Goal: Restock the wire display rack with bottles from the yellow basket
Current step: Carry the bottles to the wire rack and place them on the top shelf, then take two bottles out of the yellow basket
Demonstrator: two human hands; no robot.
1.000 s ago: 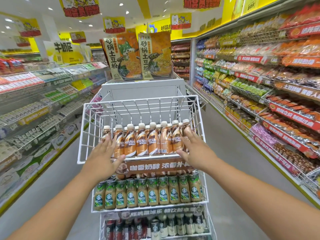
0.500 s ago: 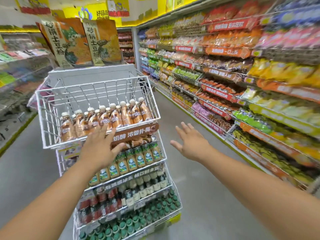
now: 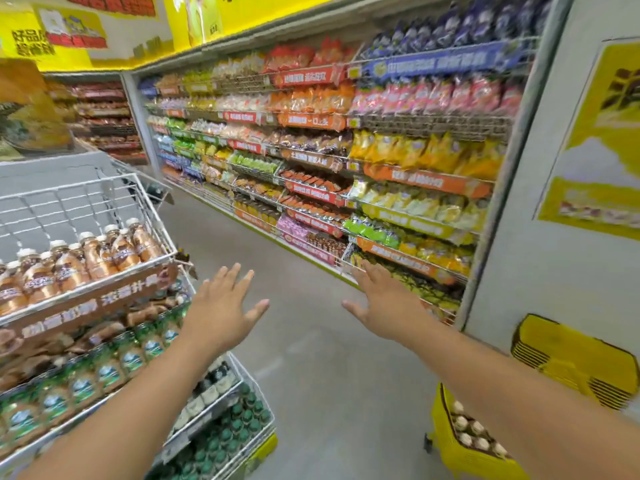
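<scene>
Both hands are spread and hold nothing: the left hand (image 3: 221,306) hangs just off the wire display rack (image 3: 104,216) at 9 o'clock, the right hand (image 3: 384,303) over the aisle. The yellow basket (image 3: 453,448) sits at 5 o'clock, apparently holding about 8 capped bottles (image 3: 471,431), though blur hampers counting. The step in hand looks like fetching; next, reach down and grip 1.
</scene>
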